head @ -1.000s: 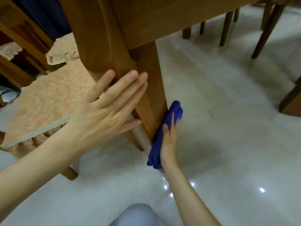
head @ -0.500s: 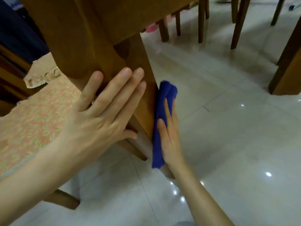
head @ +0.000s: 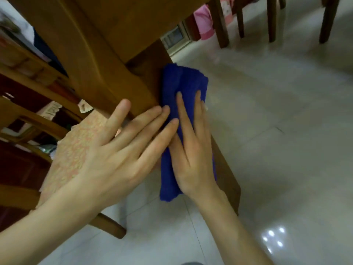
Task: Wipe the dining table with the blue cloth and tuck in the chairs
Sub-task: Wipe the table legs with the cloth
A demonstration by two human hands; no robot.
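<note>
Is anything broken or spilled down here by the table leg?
Nothing stands out. The right hand presses the blue cloth flat on the table leg, the left hand rests beside it, and the white dots on the floor look like lamp reflections, not a spill.

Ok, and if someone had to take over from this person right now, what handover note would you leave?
Left hand: open, fingers flat against the brown wooden table leg, beside the cloth.
Right hand: open, straight fingers pressing the folded blue cloth against the same leg, near its top.
Wooden chair with a pink floral seat cushion: on the left, close to the table; I cannot tell whether it is fully tucked in.
Done: cannot be judged, as the tabletop is out of view.
Left: probably finish the leg, check the tabletop, then tuck in the chairs.
</note>
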